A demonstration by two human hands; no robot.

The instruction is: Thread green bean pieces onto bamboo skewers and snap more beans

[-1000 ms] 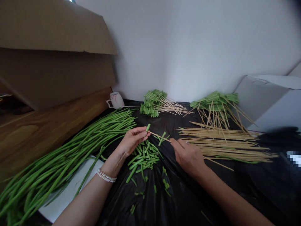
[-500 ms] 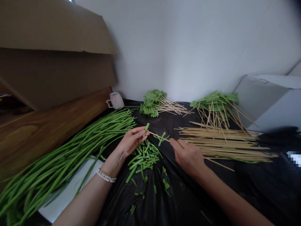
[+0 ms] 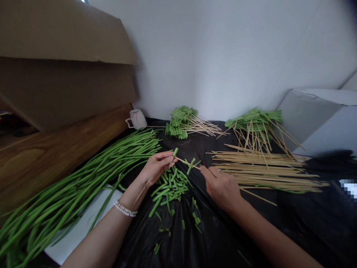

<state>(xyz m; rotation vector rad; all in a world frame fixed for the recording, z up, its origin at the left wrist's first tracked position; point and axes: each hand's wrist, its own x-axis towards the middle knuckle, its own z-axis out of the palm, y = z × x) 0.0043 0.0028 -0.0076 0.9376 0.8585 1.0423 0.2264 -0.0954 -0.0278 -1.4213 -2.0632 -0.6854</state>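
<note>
My left hand (image 3: pixel 158 168) pinches a short cut piece of green stem (image 3: pixel 175 152), which looks like garlic scape. The thin bamboo skewer (image 3: pixel 182 160) is gripped in my right hand (image 3: pixel 223 188), and its far end meets that piece at my left fingertips. Whether the tip has gone through is hidden. Another green piece (image 3: pixel 191 166) crosses the skewer closer to my right fingers and appears threaded on it. Just below my hands lies a loose pile of cut stem pieces (image 3: pixel 174 186) on the black plastic sheet (image 3: pixel 217 238).
Long green stems (image 3: pixel 92 175) spread along the left, partly over a white board (image 3: pixel 65 243). Loose skewers (image 3: pixel 267 173) lie at right. Skewered bundles (image 3: pixel 178 123) and another bundle (image 3: pixel 255 119) rest near the wall. A mug (image 3: pixel 138 119), cardboard box (image 3: pixel 69 85) and white box (image 3: pixel 323 119) stand around.
Both hands have dropped very slightly, and the right hand has shifted a little left with the skewer and the crossing piece. The grips are the same.
</note>
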